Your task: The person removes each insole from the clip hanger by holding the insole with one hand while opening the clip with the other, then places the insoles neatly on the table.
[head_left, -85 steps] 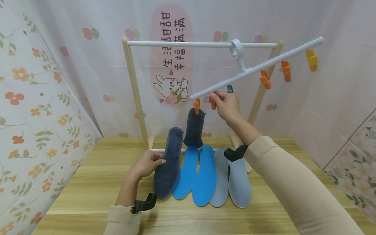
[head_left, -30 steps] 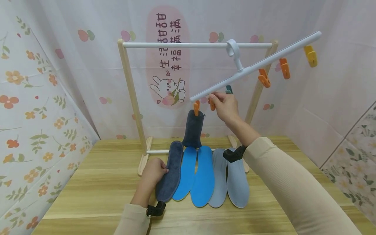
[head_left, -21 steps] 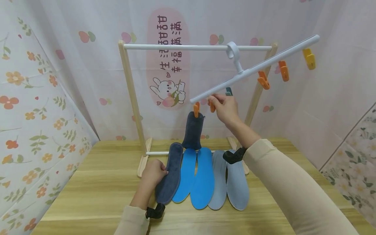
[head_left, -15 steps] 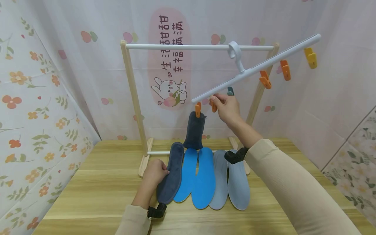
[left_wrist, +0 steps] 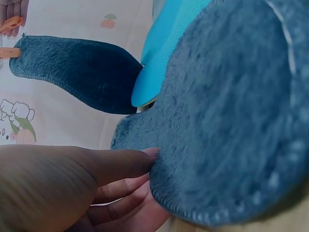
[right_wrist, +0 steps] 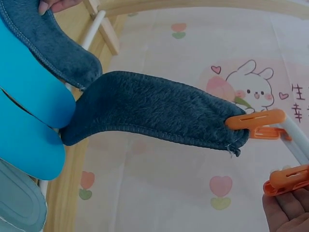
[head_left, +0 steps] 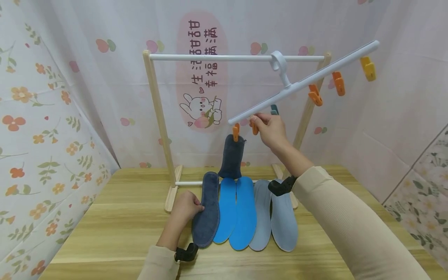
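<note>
My left hand (head_left: 185, 206) pinches the side edge of a dark blue fuzzy insole (head_left: 210, 217), which lies left of the blue insoles. In the left wrist view the thumb (left_wrist: 130, 162) is on its top face and the fingers go underneath. My right hand (head_left: 272, 130) holds an orange clip (head_left: 254, 128) close under the white clip hanger (head_left: 308, 79). From the hanger's low left end, another orange clip (head_left: 236, 133) grips the end of a second dark blue insole (right_wrist: 159, 108), which hangs down to the tops of the blue insoles.
Two bright blue insoles (head_left: 243, 217) and two grey ones (head_left: 284, 217) lie side by side on the wooden table (head_left: 115, 225). The hanger's hook overlaps the top rail (head_left: 210, 58) of a wooden-legged rack. More orange clips, a yellow clip (head_left: 368, 69) and a dark green clip (head_left: 274, 109) hang along it.
Since the earliest frame, the insole in my left hand has come down lower beside the blue ones, and just now shifted slightly right. My right hand stays at its clip.
</note>
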{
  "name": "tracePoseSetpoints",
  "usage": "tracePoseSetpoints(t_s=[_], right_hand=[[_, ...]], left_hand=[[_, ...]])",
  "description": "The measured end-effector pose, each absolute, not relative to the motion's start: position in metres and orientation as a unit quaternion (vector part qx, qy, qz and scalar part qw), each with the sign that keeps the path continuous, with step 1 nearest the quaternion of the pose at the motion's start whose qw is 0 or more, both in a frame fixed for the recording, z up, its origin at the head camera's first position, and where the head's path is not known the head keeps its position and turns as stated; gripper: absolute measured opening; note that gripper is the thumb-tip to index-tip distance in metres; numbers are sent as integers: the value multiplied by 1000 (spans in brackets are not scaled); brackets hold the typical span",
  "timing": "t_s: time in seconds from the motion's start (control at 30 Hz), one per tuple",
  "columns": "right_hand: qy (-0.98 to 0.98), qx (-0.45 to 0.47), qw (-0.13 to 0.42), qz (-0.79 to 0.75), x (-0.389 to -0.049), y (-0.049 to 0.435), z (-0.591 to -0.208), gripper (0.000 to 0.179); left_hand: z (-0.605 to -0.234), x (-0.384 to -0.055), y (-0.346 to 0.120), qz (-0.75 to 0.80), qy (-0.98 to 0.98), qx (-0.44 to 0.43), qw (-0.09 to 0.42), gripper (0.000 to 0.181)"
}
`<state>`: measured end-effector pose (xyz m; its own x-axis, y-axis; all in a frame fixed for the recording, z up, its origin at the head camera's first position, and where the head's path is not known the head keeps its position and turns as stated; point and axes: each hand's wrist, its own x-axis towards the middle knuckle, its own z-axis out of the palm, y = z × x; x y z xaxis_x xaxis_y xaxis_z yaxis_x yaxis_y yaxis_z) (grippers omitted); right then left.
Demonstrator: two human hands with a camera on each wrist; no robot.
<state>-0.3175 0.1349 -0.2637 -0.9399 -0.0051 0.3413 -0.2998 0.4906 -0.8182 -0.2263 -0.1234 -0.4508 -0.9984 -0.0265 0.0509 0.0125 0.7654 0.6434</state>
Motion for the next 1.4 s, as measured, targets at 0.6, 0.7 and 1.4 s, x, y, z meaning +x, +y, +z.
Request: tracePoseSetpoints(t_s=[0.6, 0.7, 1.4], right_hand=[[-847, 94, 152, 501, -318, 134, -262, 43], [-848, 94, 152, 499, -319, 134, -262, 42], [-841, 104, 142, 512, -312, 135, -267, 46]], left_hand=[[-444, -228, -112, -318, -948, -18, 23, 52], [-443, -228, -111, -289, -957, -23, 26, 54], [-439, -243, -103, -397, -915, 6, 75, 31]])
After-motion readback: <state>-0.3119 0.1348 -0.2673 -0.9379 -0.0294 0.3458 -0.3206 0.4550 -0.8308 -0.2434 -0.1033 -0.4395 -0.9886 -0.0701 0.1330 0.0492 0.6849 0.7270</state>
